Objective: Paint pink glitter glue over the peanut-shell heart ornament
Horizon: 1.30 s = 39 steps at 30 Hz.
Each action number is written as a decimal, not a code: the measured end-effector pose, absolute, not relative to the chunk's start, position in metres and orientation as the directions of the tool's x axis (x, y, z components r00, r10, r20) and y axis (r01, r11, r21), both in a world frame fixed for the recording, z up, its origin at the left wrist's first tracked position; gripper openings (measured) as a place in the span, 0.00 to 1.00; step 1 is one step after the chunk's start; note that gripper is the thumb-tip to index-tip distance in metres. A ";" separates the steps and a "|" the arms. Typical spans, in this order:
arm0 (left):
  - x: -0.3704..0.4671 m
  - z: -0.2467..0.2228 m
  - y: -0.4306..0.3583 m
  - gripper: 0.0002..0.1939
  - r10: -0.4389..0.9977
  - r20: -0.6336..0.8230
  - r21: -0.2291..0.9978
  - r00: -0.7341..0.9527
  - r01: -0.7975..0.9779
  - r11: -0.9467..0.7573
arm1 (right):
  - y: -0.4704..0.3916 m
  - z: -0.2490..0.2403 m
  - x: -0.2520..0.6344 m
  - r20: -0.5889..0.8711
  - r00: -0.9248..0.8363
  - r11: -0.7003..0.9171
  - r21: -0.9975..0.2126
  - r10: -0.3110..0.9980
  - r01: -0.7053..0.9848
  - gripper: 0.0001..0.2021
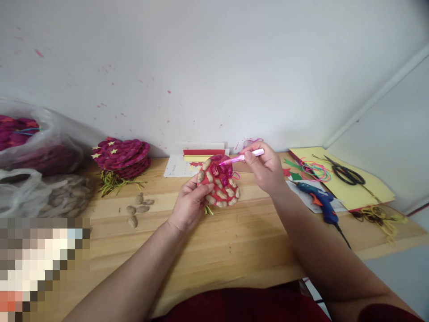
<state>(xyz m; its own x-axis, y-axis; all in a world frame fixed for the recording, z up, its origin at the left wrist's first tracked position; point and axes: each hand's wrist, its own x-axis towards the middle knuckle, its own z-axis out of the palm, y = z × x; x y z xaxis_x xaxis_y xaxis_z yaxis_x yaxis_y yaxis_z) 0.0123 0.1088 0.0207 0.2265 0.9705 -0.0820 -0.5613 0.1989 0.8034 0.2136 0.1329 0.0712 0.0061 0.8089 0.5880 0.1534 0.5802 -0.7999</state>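
Note:
My left hand (188, 201) grips the lower left edge of a round red peanut craft (221, 193), raised above the table. Whole peanuts in their shells cover its face. Those near the top are wet with magenta paint, while the lower ones are bare tan. In my right hand (266, 167) is a slim paintbrush (246, 155) with a white, pink-smeared handle, pinched between thumb and fingers. Its tip meets the painted peanuts near the top. Behind the craft, a magenta-stained item (252, 142) by the wall is mostly hidden.
At left stand a stack of magenta peanut crafts (125, 154), plastic bags (50, 152) and several loose peanuts (133, 221). At right lie a blue glue gun (321, 201), black scissors (350, 174), yellow paper (372, 190) and coloured cords (315, 170). Paint spatters mark the wall.

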 end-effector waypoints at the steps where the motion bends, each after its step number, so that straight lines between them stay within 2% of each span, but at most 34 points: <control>1: 0.012 0.021 0.109 0.15 0.970 -0.085 0.800 0.226 -0.565 0.201 | 0.133 0.071 0.214 0.584 0.001 0.578 -0.803 0.812 0.143 0.19; 6: 0.012 0.026 0.109 0.12 0.969 -0.110 0.771 0.223 -0.595 0.225 | 0.135 0.069 0.215 0.536 -0.038 0.537 -0.836 0.843 0.110 0.20; 10: 0.011 0.029 0.108 0.12 0.967 -0.126 0.767 0.221 -0.597 0.236 | 0.135 0.069 0.216 0.562 0.024 0.556 -0.822 0.827 0.120 0.19; 15: 0.010 0.028 0.109 0.13 0.965 -0.117 0.768 0.236 -0.595 0.239 | 0.133 0.071 0.215 0.546 -0.058 0.548 -0.827 0.836 0.127 0.19; 28: 0.009 0.026 0.110 0.12 0.965 -0.132 0.785 0.225 -0.571 0.240 | 0.134 0.069 0.214 0.582 0.006 0.574 -0.803 0.813 0.159 0.19; 34: 0.010 0.028 0.109 0.13 0.967 -0.139 0.783 0.214 -0.573 0.240 | 0.131 0.069 0.213 0.586 -0.025 0.583 -0.800 0.810 0.143 0.17; 39: 0.010 0.028 0.110 0.13 0.969 -0.124 0.794 0.215 -0.564 0.227 | 0.131 0.069 0.212 0.561 -0.048 0.562 -0.816 0.827 0.136 0.18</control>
<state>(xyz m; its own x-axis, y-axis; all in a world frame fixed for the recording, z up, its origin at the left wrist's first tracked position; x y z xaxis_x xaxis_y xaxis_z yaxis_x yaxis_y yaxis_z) 0.0101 0.1103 0.0282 0.2149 0.9687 -0.1240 -0.5638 0.2267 0.7942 0.2122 0.1305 0.0695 -0.0483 0.8265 0.5608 0.1362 0.5617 -0.8161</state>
